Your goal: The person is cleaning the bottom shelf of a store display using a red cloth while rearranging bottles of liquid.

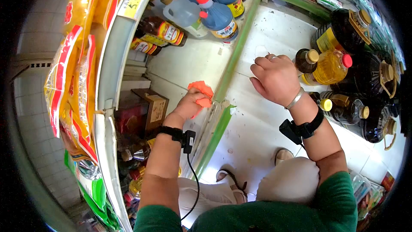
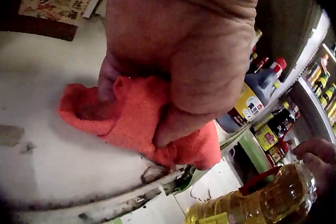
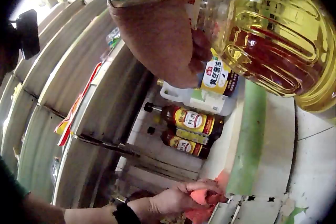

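My left hand grasps a crumpled orange-red cloth, fingers and thumb dug into its folds. The cloth lies against the off-white shelf surface, right by its edge, where a long green strip runs along the rim. From the left wrist I see the fabric bunched under my fingers, one end sticking out past the thumb side, with a worn, dirt-marked stretch of the edge just beside it.

Further along the same shelf, beyond the cloth, stand plastic jugs of dark liquid with red caps; next to them is a translucent pale jug. Brown bottles with red-and-yellow labels lie on their sides nearby. A brown printed carton sits on the other side of my left hand, near the wrist.

My right hand is released — fingers loosely curled, thumb apart, nothing visible in its grip. It hangs above the white tiled floor, a silvery bracelet round the wrist. Close beside it are a small dark bottle with a cream cap and a clear bottle of yellow oil with a red cap; whether my hand touches either — I can't tell. Larger dark bottles with handles stand behind them.
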`<state>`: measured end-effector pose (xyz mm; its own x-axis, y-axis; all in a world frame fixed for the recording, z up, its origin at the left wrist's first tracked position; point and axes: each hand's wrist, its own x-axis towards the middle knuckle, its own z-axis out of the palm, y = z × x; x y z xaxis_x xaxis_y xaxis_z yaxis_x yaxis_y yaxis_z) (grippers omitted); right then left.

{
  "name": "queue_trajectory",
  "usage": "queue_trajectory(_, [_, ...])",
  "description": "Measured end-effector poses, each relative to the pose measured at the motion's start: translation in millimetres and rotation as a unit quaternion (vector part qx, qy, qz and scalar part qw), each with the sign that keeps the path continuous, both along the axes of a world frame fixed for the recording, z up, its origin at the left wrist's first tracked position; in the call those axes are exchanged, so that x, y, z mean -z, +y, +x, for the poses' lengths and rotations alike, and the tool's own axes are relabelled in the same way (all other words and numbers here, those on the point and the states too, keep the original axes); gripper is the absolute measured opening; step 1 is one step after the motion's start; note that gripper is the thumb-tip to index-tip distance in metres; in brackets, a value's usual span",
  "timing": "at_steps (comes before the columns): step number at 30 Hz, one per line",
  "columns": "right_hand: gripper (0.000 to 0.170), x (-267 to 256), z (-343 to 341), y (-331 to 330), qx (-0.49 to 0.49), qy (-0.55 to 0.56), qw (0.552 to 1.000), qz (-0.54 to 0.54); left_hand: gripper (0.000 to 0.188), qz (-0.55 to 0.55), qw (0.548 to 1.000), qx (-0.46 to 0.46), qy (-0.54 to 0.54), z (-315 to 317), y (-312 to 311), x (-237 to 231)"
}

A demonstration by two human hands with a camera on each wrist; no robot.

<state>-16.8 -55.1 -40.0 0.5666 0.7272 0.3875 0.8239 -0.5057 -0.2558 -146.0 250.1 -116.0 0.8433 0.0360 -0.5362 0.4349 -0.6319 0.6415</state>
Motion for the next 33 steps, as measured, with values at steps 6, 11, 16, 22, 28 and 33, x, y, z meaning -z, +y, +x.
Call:
queue_trajectory(6, [0.012,1,-1,1,0.010,-0.020,1.000,0.017,0.039,0.015,0.999,-0.047,-0.023,-63,2,5])
queue_trajectory(11, [0.014,3,-3,-1,0.007,-0.005,1.000,0.008,0.039,0.042,0.992,-0.118,0.030,-85,-6,-7])
queue_trajectory(16, [0.013,2,-4,-2,0.008,0.001,1.000,0.009,0.038,-0.112,0.940,-0.318,0.043,-71,-20,-11])
queue_trajectory(22, [0.014,1,-5,2,0.013,0.011,1.000,-0.013,0.042,-0.281,0.863,-0.420,0.005,-38,-22,1])
queue_trajectory(28, [0.015,2,-4,2,0.020,0.008,0.999,-0.026,0.044,-0.327,0.848,-0.413,0.063,-21,-6,3])
queue_trajectory(33, [0.015,2,-4,1,0.027,0.003,0.999,-0.030,0.044,-0.449,0.799,-0.393,0.065,-10,-1,2])
